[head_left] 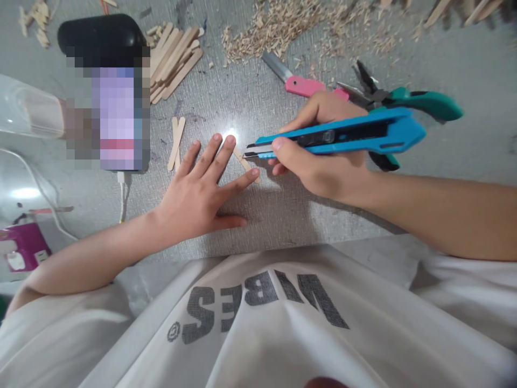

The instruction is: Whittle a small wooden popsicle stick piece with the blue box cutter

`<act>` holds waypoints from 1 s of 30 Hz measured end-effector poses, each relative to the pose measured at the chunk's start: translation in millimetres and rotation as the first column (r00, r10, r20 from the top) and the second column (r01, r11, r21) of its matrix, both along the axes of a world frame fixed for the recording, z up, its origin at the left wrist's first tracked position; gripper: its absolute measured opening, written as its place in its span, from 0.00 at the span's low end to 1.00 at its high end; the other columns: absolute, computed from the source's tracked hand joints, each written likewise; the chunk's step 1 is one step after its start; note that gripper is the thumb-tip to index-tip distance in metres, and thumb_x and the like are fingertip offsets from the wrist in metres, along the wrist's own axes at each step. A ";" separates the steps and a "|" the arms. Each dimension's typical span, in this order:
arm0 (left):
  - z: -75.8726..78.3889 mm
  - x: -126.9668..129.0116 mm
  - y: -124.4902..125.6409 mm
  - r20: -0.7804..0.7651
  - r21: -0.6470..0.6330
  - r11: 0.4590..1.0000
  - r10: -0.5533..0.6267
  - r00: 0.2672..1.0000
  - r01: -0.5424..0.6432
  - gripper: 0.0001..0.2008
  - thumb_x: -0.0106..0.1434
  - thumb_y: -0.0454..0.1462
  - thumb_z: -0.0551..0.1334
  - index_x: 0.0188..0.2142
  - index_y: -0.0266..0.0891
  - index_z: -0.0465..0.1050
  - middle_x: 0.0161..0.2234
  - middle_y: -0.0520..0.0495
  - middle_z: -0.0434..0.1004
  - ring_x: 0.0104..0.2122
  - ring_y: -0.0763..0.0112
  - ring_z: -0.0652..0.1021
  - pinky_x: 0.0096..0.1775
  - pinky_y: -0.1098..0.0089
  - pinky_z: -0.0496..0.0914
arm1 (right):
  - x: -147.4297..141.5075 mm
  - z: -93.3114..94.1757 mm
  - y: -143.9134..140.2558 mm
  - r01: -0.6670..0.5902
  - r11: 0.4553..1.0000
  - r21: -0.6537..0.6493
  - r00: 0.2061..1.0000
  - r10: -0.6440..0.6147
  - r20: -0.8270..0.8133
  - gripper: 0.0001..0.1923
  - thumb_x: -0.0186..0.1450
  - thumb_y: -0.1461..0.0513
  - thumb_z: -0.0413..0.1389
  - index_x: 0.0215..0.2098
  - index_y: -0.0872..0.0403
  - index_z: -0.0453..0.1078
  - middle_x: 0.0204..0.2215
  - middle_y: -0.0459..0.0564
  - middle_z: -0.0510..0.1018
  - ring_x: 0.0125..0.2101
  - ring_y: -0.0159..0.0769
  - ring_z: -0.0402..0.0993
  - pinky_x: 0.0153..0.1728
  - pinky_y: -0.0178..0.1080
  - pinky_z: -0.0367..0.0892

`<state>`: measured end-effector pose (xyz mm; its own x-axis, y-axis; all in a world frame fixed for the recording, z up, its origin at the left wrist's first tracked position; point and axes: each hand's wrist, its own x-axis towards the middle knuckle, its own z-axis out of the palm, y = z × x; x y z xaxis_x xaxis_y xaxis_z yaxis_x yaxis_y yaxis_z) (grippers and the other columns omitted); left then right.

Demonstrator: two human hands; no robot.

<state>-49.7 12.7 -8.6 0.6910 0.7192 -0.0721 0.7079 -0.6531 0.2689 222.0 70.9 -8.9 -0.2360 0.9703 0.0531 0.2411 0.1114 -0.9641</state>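
My right hand grips a blue utility knife, its blade pointing left. The blade tip meets a wooden craft stick lying at a slant on the grey table. My left hand is spread flat on the table, fingers apart, with the index finger and neighbouring fingers on or beside that stick; part of the stick is hidden beneath them. Two crossed craft sticks lie just beyond the left hand's fingertips. Behind the right hand is a pink-handled knife, partly covered by the hand.
Green-handled pliers lie beyond the right hand. A pile of craft sticks and wood shavings are at the back. On the left are a phone, a black rounded object, a clear container and a white cable.
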 end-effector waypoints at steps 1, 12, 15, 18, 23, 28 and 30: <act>0.3 -0.2 0.1 -0.002 -0.001 1.000 -0.001 1.000 0.001 0.51 0.68 0.63 0.75 0.83 0.59 0.58 0.88 0.34 0.40 0.85 0.28 0.55 0.80 0.29 0.53 | 0.5 1.3 -0.2 0.002 0.998 0.069 0.998 -0.007 0.069 0.13 0.69 0.55 0.72 0.33 0.44 0.73 0.22 0.40 0.81 0.25 0.41 0.81 0.29 0.46 0.74; 1.4 1.5 0.0 -0.032 -0.004 1.000 -0.002 0.999 0.002 0.52 0.69 0.65 0.73 0.84 0.56 0.59 0.88 0.34 0.40 0.85 0.28 0.54 0.81 0.32 0.52 | 4.7 4.7 -3.3 -0.049 0.989 0.140 0.965 0.011 0.263 0.12 0.71 0.50 0.67 0.34 0.44 0.73 0.28 0.46 0.85 0.30 0.48 0.85 0.33 0.52 0.81; 1.2 1.3 0.1 -0.050 0.000 1.000 -0.002 0.999 0.002 0.53 0.69 0.66 0.72 0.84 0.55 0.57 0.88 0.33 0.40 0.85 0.28 0.53 0.82 0.33 0.51 | 5.1 4.9 -4.5 -0.051 0.987 0.152 0.964 0.009 0.266 0.11 0.71 0.51 0.66 0.34 0.44 0.73 0.30 0.46 0.86 0.29 0.47 0.84 0.33 0.52 0.81; 0.5 0.4 0.1 -0.051 0.003 1.000 -0.008 0.999 0.008 0.53 0.69 0.66 0.71 0.85 0.55 0.56 0.88 0.34 0.39 0.85 0.27 0.53 0.81 0.33 0.51 | 5.6 4.4 -5.8 -0.068 0.976 0.209 0.966 0.012 0.259 0.09 0.70 0.53 0.65 0.34 0.44 0.72 0.30 0.46 0.86 0.29 0.46 0.83 0.32 0.51 0.80; -0.3 -0.4 -0.8 -0.022 0.007 1.000 -0.010 1.000 0.010 0.51 0.70 0.65 0.71 0.84 0.55 0.58 0.88 0.34 0.39 0.85 0.28 0.54 0.81 0.32 0.52 | 4.4 3.2 -6.3 -0.066 0.971 0.229 0.965 0.004 0.263 0.08 0.69 0.54 0.63 0.34 0.44 0.71 0.30 0.45 0.85 0.29 0.44 0.83 0.32 0.48 0.80; -0.2 0.4 -0.9 -0.036 0.021 1.000 -0.015 0.999 0.016 0.52 0.69 0.66 0.72 0.84 0.55 0.57 0.88 0.32 0.40 0.85 0.27 0.54 0.81 0.32 0.53 | 5.3 2.6 -5.8 -0.071 0.959 0.273 0.961 -0.008 0.276 0.08 0.70 0.54 0.62 0.34 0.44 0.70 0.31 0.46 0.85 0.30 0.45 0.83 0.32 0.49 0.79; -0.2 0.5 -0.7 -0.042 0.013 1.000 -0.010 0.999 0.011 0.53 0.69 0.66 0.72 0.85 0.56 0.56 0.88 0.33 0.40 0.85 0.28 0.53 0.81 0.32 0.52 | 6.2 2.3 -5.6 -0.096 0.950 0.297 0.955 0.004 0.296 0.09 0.71 0.53 0.62 0.34 0.44 0.70 0.31 0.46 0.85 0.29 0.44 0.83 0.32 0.49 0.78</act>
<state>-49.3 12.0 -8.8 0.6951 0.7131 -0.0916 0.7114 -0.6639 0.2303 228.2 65.3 -6.6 -0.3331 0.9043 0.2670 0.4895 0.4078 -0.7708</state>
